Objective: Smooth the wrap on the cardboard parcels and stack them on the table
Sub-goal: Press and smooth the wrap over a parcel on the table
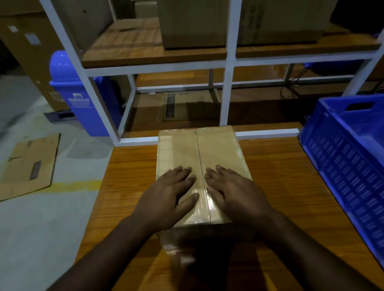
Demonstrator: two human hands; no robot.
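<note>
Both hands, left hand (168,196) and right hand (233,191), lay flat with straight fingers on the wrapped parcel (199,158); uneven pressure could crease the glossy wrap.

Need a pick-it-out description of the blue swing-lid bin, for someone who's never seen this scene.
Start at the white metal rack behind the wooden table. The blue bin stands on the concrete floor against the rack's left post. Unlike the blue slotted crate on the table's right, it is tall, with a domed lid and a white label.
</note>
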